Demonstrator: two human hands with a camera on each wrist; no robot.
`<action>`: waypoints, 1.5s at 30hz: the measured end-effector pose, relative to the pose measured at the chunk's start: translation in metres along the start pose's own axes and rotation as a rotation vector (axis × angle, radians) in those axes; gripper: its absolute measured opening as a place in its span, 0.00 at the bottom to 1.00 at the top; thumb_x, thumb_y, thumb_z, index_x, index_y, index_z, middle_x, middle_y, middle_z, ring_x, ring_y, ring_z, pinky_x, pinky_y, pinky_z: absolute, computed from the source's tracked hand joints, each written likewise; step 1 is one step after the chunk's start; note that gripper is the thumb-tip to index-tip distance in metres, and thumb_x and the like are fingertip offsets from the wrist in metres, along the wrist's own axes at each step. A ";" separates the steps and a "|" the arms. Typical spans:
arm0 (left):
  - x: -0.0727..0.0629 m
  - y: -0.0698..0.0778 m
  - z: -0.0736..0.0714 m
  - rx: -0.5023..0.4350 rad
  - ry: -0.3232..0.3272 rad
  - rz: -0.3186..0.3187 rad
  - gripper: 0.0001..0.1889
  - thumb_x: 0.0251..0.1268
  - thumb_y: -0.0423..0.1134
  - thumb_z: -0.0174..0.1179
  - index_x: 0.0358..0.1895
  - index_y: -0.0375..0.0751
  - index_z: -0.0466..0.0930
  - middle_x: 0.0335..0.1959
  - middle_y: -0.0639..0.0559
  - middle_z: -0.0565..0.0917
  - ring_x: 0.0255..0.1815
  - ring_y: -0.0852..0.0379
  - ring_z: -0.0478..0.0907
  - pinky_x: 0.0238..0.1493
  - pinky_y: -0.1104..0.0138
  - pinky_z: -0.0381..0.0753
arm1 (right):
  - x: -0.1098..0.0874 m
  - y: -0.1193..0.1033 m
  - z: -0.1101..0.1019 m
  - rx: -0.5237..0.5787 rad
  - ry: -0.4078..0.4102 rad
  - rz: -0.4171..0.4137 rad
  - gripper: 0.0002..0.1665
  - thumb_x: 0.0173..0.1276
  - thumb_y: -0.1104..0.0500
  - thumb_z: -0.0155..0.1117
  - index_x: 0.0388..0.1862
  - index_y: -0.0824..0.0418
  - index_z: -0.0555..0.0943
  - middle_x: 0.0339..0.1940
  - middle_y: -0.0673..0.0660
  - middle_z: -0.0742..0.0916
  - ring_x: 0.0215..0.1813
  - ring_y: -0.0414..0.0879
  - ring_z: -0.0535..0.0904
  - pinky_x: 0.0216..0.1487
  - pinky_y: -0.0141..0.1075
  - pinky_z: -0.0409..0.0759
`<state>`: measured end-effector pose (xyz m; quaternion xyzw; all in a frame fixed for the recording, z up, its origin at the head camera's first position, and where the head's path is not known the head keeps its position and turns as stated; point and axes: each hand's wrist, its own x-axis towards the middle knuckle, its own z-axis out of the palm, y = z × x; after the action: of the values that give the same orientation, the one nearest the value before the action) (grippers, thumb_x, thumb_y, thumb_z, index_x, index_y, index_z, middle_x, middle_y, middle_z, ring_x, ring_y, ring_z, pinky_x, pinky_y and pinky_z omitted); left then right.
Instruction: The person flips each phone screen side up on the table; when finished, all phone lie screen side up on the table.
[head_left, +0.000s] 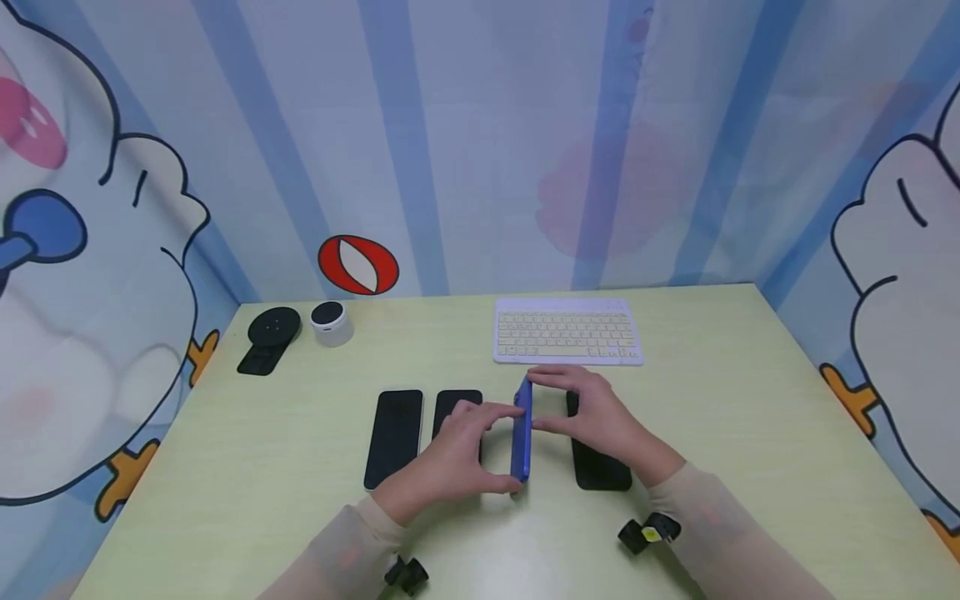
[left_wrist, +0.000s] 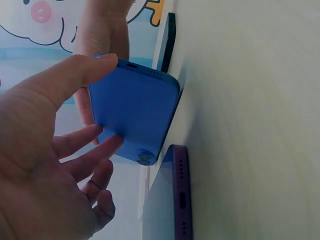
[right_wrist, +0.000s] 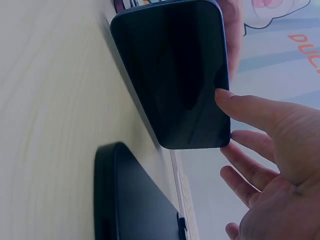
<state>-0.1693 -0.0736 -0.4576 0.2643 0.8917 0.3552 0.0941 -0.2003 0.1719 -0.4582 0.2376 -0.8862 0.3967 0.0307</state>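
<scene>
A blue smartphone (head_left: 522, 437) stands on its long side at the middle of the table, held between both hands. My left hand (head_left: 453, 458) has its thumb at the near end and fingertips against the blue back (left_wrist: 135, 100), where a camera bump shows. From the other side, my right hand (head_left: 603, 421) touches the dark screen (right_wrist: 170, 75) with the thumb, its fingers at the far end. One black-screened phone (head_left: 458, 402) lies partly hidden behind the left hand, and another phone (head_left: 602, 467) lies under the right wrist.
Left of the hands lies a third dark phone (head_left: 393, 437). A lilac keyboard (head_left: 567, 332) sits at the back. Toward the back left are a small white cylindrical speaker (head_left: 332, 325) and a black folding stand with a round pad (head_left: 273, 327). Patterned cloth walls surround the table.
</scene>
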 end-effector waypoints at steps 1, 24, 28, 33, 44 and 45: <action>0.000 0.000 -0.001 0.003 0.003 0.005 0.44 0.47 0.52 0.82 0.72 0.59 0.73 0.69 0.59 0.78 0.58 0.55 0.64 0.58 0.54 0.68 | 0.001 -0.001 0.001 -0.001 0.000 -0.001 0.38 0.57 0.55 0.83 0.68 0.58 0.81 0.70 0.58 0.82 0.73 0.60 0.75 0.71 0.61 0.71; -0.009 0.000 -0.019 0.100 0.033 0.100 0.45 0.48 0.53 0.82 0.73 0.55 0.72 0.74 0.54 0.74 0.63 0.51 0.65 0.63 0.47 0.67 | 0.010 -0.005 0.014 -0.072 0.047 0.013 0.38 0.57 0.49 0.83 0.67 0.47 0.82 0.68 0.51 0.84 0.73 0.56 0.75 0.72 0.65 0.60; -0.010 -0.002 -0.020 0.090 0.034 0.084 0.45 0.48 0.53 0.82 0.73 0.56 0.73 0.75 0.54 0.74 0.64 0.51 0.64 0.63 0.46 0.66 | 0.011 -0.006 0.015 -0.064 0.043 0.037 0.38 0.57 0.50 0.83 0.67 0.47 0.82 0.68 0.51 0.84 0.73 0.55 0.75 0.73 0.65 0.59; -0.011 -0.004 -0.021 0.086 0.036 0.071 0.44 0.48 0.53 0.82 0.73 0.56 0.73 0.75 0.54 0.74 0.65 0.50 0.64 0.65 0.44 0.65 | 0.011 -0.004 0.016 -0.063 0.037 0.052 0.38 0.56 0.52 0.84 0.67 0.48 0.82 0.67 0.51 0.85 0.73 0.55 0.76 0.73 0.65 0.58; -0.016 -0.010 -0.024 0.053 0.044 0.036 0.44 0.48 0.50 0.82 0.73 0.55 0.73 0.74 0.55 0.75 0.66 0.49 0.64 0.68 0.40 0.62 | 0.016 0.005 0.020 -0.145 -0.135 0.113 0.45 0.52 0.55 0.86 0.71 0.52 0.79 0.66 0.50 0.86 0.73 0.54 0.76 0.73 0.71 0.47; -0.017 -0.011 -0.024 0.048 0.042 0.030 0.44 0.48 0.50 0.82 0.73 0.56 0.72 0.74 0.56 0.75 0.66 0.49 0.64 0.68 0.41 0.62 | 0.017 0.006 0.020 -0.154 -0.145 0.120 0.46 0.51 0.56 0.86 0.71 0.52 0.79 0.66 0.50 0.86 0.73 0.54 0.75 0.73 0.72 0.46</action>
<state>-0.1683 -0.1030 -0.4482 0.2721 0.8977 0.3405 0.0638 -0.2148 0.1541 -0.4719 0.2090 -0.9266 0.3103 -0.0389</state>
